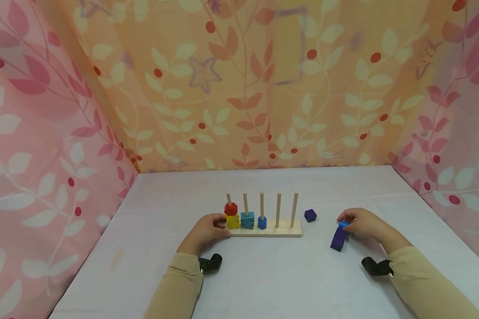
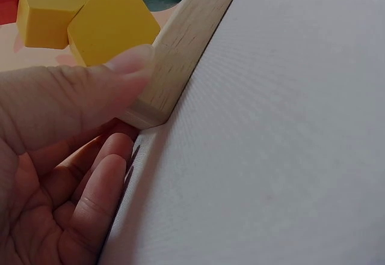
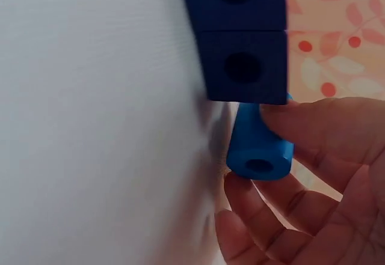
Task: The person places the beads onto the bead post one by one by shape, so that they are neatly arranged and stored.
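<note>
At its left end, my left hand (image 1: 204,228) holds a wooden peg stand (image 1: 281,231) with several upright pegs. In the left wrist view the thumb presses on top of its corner, with the other fingers curled beside the end. Red (image 1: 231,209) and yellow blocks (image 1: 233,222) fill the first peg, teal blocks (image 1: 247,220) the second, and a round blue block (image 1: 262,223) the third. My right hand (image 1: 365,225) pinches a blue block (image 3: 258,148) with a hole in it, right at the end of two dark purple blocks (image 1: 338,239).
One more purple block (image 1: 310,215) lies just right of the stand. White cloth (image 1: 271,279) covers the table. Patterned curtains (image 1: 247,88) hang behind it and along both sides. Each wrist carries a black camera mount (image 1: 377,266).
</note>
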`<state>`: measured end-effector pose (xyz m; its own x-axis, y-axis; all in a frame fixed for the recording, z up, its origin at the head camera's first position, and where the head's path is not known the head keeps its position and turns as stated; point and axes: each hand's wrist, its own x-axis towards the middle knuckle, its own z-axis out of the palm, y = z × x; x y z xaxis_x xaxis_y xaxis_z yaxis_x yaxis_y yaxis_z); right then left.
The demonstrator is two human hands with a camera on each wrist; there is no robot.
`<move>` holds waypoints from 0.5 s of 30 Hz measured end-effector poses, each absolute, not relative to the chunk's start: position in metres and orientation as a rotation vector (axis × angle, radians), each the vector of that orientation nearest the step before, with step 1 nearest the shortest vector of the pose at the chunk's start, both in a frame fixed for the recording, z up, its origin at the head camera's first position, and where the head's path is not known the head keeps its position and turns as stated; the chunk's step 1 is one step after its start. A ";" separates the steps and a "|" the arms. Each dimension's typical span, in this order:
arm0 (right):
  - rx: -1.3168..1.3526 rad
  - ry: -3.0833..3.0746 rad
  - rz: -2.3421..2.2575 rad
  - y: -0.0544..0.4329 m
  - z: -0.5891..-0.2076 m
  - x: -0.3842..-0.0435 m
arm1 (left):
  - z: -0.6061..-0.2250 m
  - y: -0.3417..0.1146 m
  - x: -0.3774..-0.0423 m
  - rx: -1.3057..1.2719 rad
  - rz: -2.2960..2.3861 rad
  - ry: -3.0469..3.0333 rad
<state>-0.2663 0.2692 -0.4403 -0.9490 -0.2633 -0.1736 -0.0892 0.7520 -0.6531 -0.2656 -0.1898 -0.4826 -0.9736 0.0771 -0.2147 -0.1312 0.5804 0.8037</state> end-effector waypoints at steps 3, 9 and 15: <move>-0.228 2.718 -0.949 0.267 -0.434 -0.268 | -0.482 -0.190 -0.266 -0.045 1.340 2.581; -0.251 2.752 -1.005 0.253 -0.406 -0.272 | -0.483 -0.189 -0.267 -0.048 1.329 2.585; -0.311 2.782 -1.146 0.226 -0.372 -0.271 | -0.483 -0.190 -0.267 -0.054 1.325 2.591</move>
